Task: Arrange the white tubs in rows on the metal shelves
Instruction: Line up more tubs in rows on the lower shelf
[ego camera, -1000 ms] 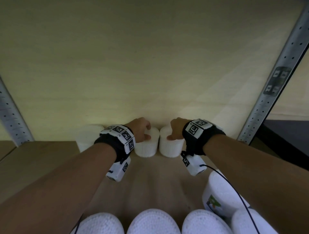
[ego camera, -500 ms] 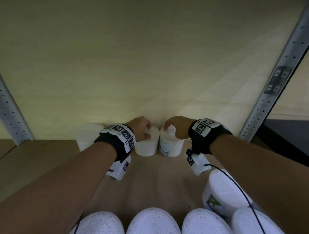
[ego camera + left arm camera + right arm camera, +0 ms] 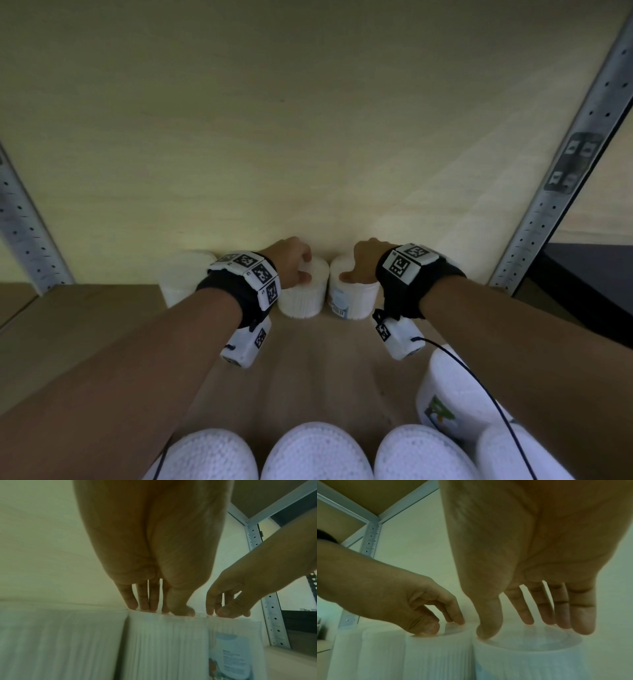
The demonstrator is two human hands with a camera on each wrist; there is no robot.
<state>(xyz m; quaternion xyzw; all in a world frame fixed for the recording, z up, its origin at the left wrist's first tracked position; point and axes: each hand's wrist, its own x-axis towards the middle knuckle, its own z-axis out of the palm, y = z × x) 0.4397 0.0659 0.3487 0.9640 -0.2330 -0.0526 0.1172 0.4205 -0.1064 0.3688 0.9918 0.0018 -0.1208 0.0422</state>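
Item: two ribbed white plastic tubs at the back of the wooden shelf board [image 3: 102, 318] of the metal rack, both against the pale rear wall.

Landmark: ribbed white tub without a visible label [image 3: 303, 294]. The labelled white tub with a pale blue sticker [image 3: 352, 296] stands just beside it on the right, side walls touching or nearly so. A third white tub [image 3: 181, 277] stands close on its left, completing a back row of three.

Hands: left hand [image 3: 289, 262] rests from above on the landmark tub, fingertips [image 3: 132, 603] and thumb on its lid rim, fingers bent, no firm clamp visible. Right hand [image 3: 364, 262] sits on the labelled tub, thumb tip on the near lid rim, fingers [image 3: 582, 622] fairly straight and spread, tips just over the lid. Each tub lies directly below its own hand; both stand upright.

Stock remaining: further white tubs [image 3: 317, 452] in a row at the shelf's near edge, well apart from the landmark.

Change: half a second ago the right hand arched higher over its tub; now it lies lower, thumb down on the rim. Left hand and landmark tub unchanged.

Judgement: back-row placement near done; release likely next.
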